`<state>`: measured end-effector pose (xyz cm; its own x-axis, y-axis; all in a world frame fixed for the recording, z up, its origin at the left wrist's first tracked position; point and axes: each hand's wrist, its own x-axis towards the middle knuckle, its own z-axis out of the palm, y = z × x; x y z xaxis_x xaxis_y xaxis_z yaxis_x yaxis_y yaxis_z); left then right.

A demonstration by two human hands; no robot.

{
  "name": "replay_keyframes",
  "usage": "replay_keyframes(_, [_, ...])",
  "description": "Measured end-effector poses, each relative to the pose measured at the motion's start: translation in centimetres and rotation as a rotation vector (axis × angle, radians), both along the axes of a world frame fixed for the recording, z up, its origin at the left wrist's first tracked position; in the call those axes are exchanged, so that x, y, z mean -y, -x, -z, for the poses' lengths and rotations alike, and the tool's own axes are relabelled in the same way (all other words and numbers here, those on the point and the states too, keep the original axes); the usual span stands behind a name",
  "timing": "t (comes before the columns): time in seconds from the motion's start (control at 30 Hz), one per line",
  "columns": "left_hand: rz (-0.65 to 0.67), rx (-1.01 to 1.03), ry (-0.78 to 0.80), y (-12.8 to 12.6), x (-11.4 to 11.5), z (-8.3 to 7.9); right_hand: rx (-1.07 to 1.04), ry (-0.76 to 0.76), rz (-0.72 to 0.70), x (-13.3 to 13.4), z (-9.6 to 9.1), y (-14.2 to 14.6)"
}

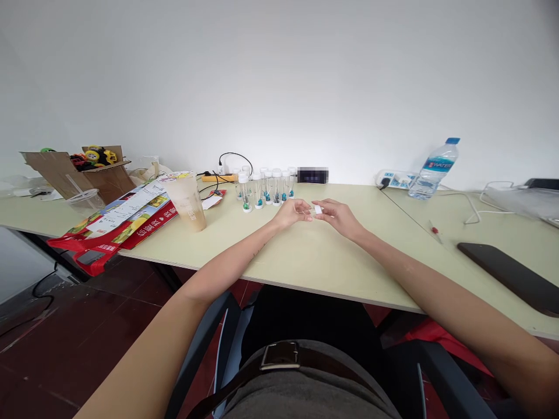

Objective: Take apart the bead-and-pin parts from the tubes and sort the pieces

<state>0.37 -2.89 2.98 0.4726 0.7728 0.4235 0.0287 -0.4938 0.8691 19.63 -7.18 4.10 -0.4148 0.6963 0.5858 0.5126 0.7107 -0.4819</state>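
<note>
Above the middle of the table (279, 262), my two hands come close together. My right hand (343, 218) pinches a small white cap (318, 209) between thumb and fingers. My left hand (290, 213) is curled with its fingers towards the cap; what lies inside them, perhaps something clear, I cannot make out. Just beyond my left hand stands a group of clear tubes (257, 195) with white caps and bases. Small blue-green pieces show inside several of them, and the nearest tube (246, 196) has a green piece.
To the left are a drink cup (187, 203), a red printed bag (126, 221), a clear plastic cup (87, 202) and a cardboard box (56, 171) with toys. A water bottle (434, 169), a power strip (395, 178) and a dark phone-like slab (509, 273) are on the right.
</note>
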Motion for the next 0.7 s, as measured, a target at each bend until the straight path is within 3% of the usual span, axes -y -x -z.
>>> replay_keyframes(0.27, [0.001,0.014,-0.024,0.0,0.3,-0.1,0.074,-0.072,0.006,0.4,-0.3,0.0])
replay_keyframes(0.47, [0.001,0.112,-0.05,-0.8,0.4,-0.1,-0.013,-0.137,0.079,0.7,-0.2,1.0])
replay_keyframes(0.57, [-0.082,0.177,-0.061,-0.7,0.0,0.1,-0.031,-0.115,0.118,1.1,0.0,1.7])
replay_keyframes(0.7, [-0.272,0.23,-0.084,0.6,-1.1,0.2,0.187,-0.028,0.228,1.2,0.3,1.7])
